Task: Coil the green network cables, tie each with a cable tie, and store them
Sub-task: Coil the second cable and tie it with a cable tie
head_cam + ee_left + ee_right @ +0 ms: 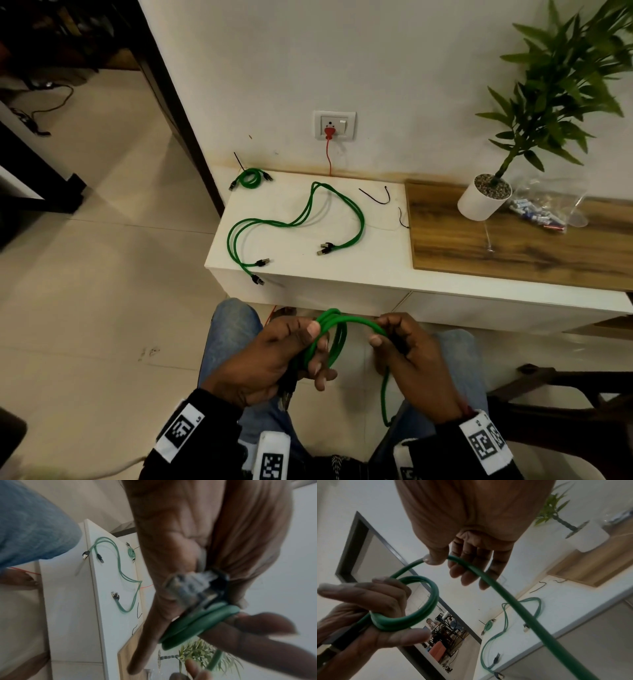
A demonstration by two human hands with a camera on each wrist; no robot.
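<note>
One cable looks finished: a small tied coil (251,177) lies at the far left corner of the white cabinet top (376,253), well beyond the fingers, with a tie's black tail sticking up from it. Whether that corner is its final storage place I cannot tell.

Two more green cables (294,222) sprawl uncoiled across the cabinet top, ahead of the fingers and well apart from them, so both appear to need coiling, tying and storing. Two loose black cable ties (375,197) lie just beyond those cables, further from the hands.

Nearest, the cable in hand (334,337) is partly wound. The left hand (274,359) is clamped on several loops, thumb on top and fingers curled through and under the ring, with one plug (192,588) lying against its palm. The right hand (414,363) pinches the running strand (488,577) between thumb and curled fingers, just beside the loops. From those fingers the free tail (385,397) drops toward the lap, so a turn or two seems left before this coil can take a tie.

By my reckoning, the task is roughly a third done.
</note>
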